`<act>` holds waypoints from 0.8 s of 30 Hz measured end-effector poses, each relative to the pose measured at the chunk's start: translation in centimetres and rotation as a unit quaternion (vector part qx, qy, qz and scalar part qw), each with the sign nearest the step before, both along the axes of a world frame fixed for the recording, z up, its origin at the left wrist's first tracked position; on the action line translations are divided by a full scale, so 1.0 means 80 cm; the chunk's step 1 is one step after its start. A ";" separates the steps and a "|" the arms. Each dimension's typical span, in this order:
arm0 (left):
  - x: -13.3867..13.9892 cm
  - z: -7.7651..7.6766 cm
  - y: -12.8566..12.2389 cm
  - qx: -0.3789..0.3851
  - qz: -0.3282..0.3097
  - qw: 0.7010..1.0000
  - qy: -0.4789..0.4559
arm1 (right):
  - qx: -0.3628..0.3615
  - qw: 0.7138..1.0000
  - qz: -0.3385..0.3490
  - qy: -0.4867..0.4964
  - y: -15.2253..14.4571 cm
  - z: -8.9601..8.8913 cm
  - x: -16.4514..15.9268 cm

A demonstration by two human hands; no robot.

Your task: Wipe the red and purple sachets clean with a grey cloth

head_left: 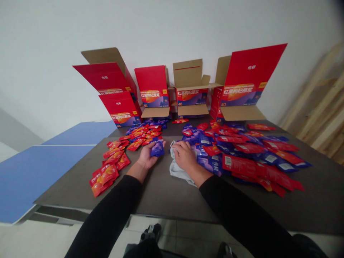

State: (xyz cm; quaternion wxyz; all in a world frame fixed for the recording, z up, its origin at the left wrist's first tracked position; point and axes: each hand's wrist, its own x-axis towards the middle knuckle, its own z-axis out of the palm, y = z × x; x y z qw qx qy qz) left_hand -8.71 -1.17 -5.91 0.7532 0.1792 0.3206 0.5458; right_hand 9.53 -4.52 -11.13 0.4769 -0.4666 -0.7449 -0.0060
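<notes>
My left hand (147, 156) holds a small blue-purple sachet (157, 148) above the table, its fingers partly hidden under it. Just to the right, my right hand (184, 154) is closed on a crumpled light grey cloth (177, 170), which rests on the tabletop. Red sachets (113, 157) lie in overlapping rows left of my left hand. A mixed pile of red sachets (242, 165) and blue sachets (206, 163) spreads out to the right of my right hand, close to its wrist.
Red cartons stand along the back: a stacked pair (122, 107) at left, two in the middle (154, 95) and a large one (239, 93) with raised flaps at right. The dark table (172, 200) adjoins a blue table (61, 157). Wooden slats (317, 104) lean at right.
</notes>
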 end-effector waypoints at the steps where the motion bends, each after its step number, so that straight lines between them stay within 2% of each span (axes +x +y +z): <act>1: 0.000 0.004 0.003 0.008 0.013 1.000 0.013 | -0.001 1.000 0.005 -0.002 0.000 0.000 0.000; 3: 0.006 0.018 0.009 0.031 0.022 0.999 0.037 | -0.006 1.000 0.013 -0.007 0.001 0.000 -0.001; 6: 0.032 0.045 0.020 0.055 -0.016 0.994 0.097 | -0.015 1.000 0.015 -0.014 0.001 0.001 -0.002; 9: 0.081 0.069 0.033 0.087 -0.078 0.976 0.182 | -0.032 0.999 0.006 -0.034 0.000 0.003 -0.002; 12: 0.139 0.081 0.047 0.120 -0.108 0.941 0.297 | -0.046 0.997 -0.004 -0.057 -0.003 0.006 -0.003; 15: 0.190 0.079 0.058 0.116 -0.160 0.884 0.424 | -0.052 0.996 -0.019 -0.073 -0.003 0.007 -0.004; 19: 0.237 0.063 0.065 0.144 -0.167 0.807 0.547 | -0.068 0.992 -0.042 -0.101 0.001 0.006 -0.008; 22: 0.257 0.048 0.071 0.149 -0.179 0.776 0.586 | -0.077 0.991 -0.043 -0.100 0.004 0.004 -0.010; 24: 0.264 0.039 0.077 0.160 -0.188 0.766 0.594 | -0.083 0.991 -0.045 -0.098 0.006 0.003 -0.011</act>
